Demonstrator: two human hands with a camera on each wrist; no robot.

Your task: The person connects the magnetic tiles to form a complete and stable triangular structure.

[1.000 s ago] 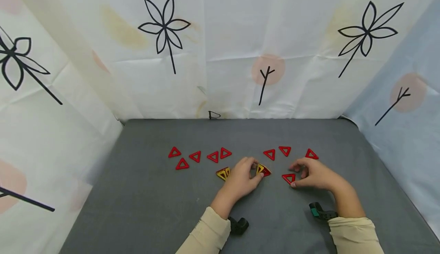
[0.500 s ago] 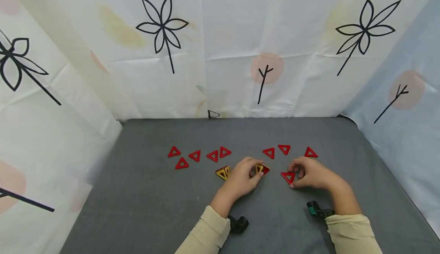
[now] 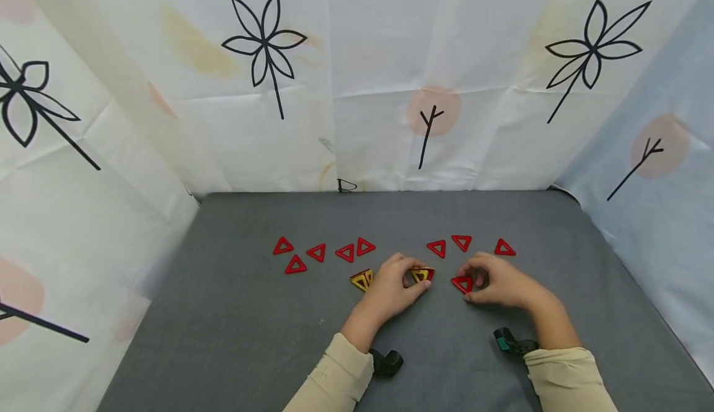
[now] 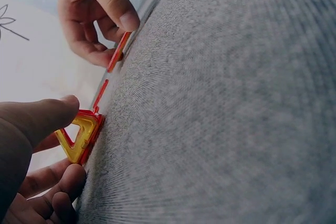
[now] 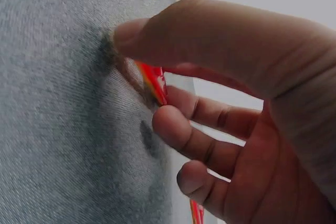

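Observation:
My left hand holds a small triangular piece of yellow and red magnetic tiles between thumb and fingers. In the left wrist view, its yellow triangle frame faces the camera, with red tile edges behind. Just to the right, my right hand pinches a red triangle tile by its edges, low over the table. The right wrist view shows that red tile partly hidden by the thumb. A gap separates the two held pieces. Another yellow-and-red piece sits left of my left hand, partly covered by it.
Several red triangle tiles lie flat behind the hands, a group at left including one red tile, others at right including a second tile. The grey table ends at a patterned cloth backdrop.
My right hand has moved left with the red triangle tile, closer to the left hand. The piece in my left hand has turned slightly, so more of its yellow face shows.

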